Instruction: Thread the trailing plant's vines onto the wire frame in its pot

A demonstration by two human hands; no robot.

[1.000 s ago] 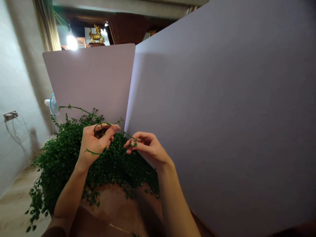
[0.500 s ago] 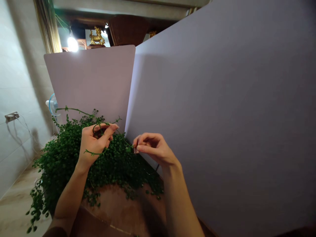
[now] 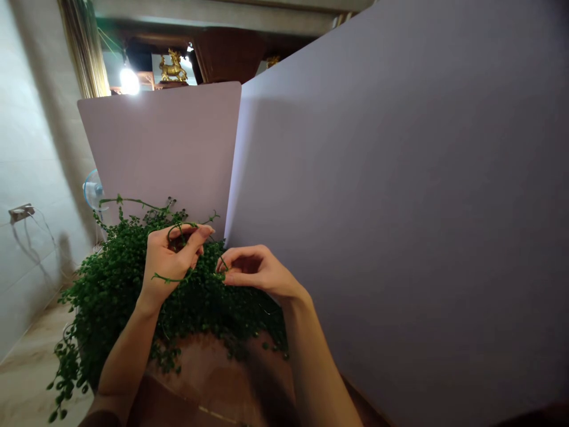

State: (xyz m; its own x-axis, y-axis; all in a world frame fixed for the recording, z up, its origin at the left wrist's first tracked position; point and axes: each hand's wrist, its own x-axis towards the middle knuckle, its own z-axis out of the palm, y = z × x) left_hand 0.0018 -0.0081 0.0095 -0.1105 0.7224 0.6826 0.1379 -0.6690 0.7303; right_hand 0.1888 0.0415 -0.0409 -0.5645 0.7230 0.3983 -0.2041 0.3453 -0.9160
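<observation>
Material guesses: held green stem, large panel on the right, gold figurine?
Green stem: plant tissue or flexible plastic, can't tell; thin, curving into a loop.
Large panel: probably plastic or coated board; smooth, matte, soft shading without sharp reflections.
Gold figurine: possibly metal or gilded resin; shiny, bright highlights.

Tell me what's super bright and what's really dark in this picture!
Head view: the round white glowing bulb glares, its details washed out; same head view: the bushy green bead-leaved plant looks dim, partly melting into shadow.
</observation>
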